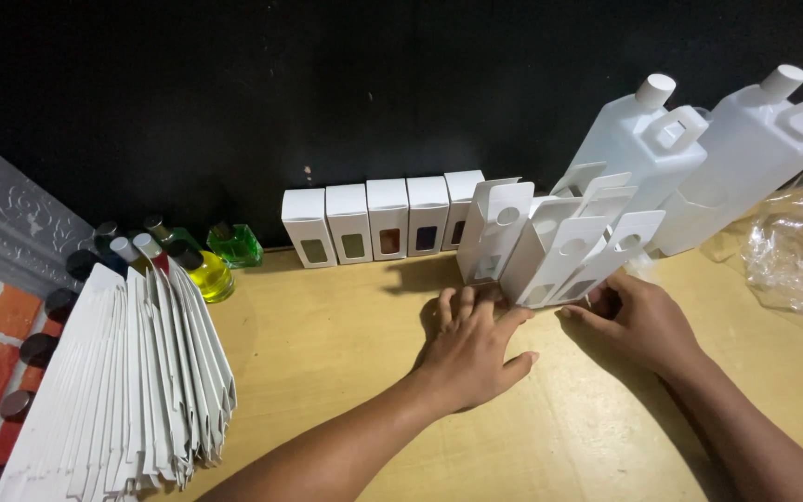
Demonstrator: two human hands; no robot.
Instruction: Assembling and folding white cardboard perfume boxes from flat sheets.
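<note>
My left hand lies palm down on the wooden table, fingers spread, fingertips touching the base of a group of open white cartons that stand leaning with their top flaps up. My right hand rests at the right foot of the same cartons, its fingers curled against the nearest one. Neither hand lifts anything. Behind them, a row of several closed white window boxes stands along the dark wall.
A fanned stack of flat white carton blanks fills the left front. Small glass bottles, yellow and green, stand behind it. Two large white plastic jugs lean at the back right, beside crumpled clear plastic.
</note>
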